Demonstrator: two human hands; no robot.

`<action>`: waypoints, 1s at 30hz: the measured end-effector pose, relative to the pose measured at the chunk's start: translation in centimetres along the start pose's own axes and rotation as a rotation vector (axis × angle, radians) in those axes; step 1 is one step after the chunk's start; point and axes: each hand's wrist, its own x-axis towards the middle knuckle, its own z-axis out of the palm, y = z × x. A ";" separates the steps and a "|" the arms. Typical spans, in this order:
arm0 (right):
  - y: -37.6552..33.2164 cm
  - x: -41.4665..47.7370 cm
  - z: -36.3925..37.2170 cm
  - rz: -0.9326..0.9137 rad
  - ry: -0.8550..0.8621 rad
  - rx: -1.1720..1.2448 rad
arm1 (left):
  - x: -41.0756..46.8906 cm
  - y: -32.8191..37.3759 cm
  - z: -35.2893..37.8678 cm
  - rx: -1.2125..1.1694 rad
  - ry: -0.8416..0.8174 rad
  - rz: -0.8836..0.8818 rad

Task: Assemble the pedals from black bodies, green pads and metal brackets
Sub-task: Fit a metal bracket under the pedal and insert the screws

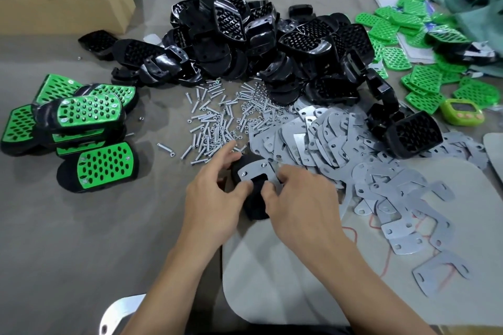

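One black body (255, 209) is held near the middle of the surface (81, 239), just in front of the scattered screws (215, 122), and one metal bracket (253, 171) is laid flat on its upper face; the left grip (215, 198) is half closed round the body, its thumb set against the bracket's near edge and its fingers curled over the far left side, the forefinger stretched towards the screws; the right grip (302, 204) is pinched on the bracket, thumb at the near edge and fingers bent over the right edge; about seven finished pedals (89, 111) with green tops are stacked at the left, though the exact count cannot be told; the heap of black bodies (239, 43) behind the screws, the loose brackets (326, 144) spread to the right and the screws themselves are too many to be counted; well over a dozen green pads (424, 84) are strewn at the far right; one cardboard box (62, 0) is seen at the upper left, one green timer (460, 114) beside the pads, and one further bracket (119, 310) at the bottom edge.
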 end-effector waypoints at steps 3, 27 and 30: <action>-0.2 -0.2 0.3 0.042 -0.034 0.083 | 0.2 0.4 0.8 -0.014 0.033 0.011; 1.9 11.8 -5.1 -0.261 -0.318 -0.136 | 0.5 -0.7 1.5 -0.081 0.045 -0.047; 2.1 12.3 -5.5 -0.254 -0.364 -0.185 | 0.4 -0.6 1.4 -0.090 0.041 -0.049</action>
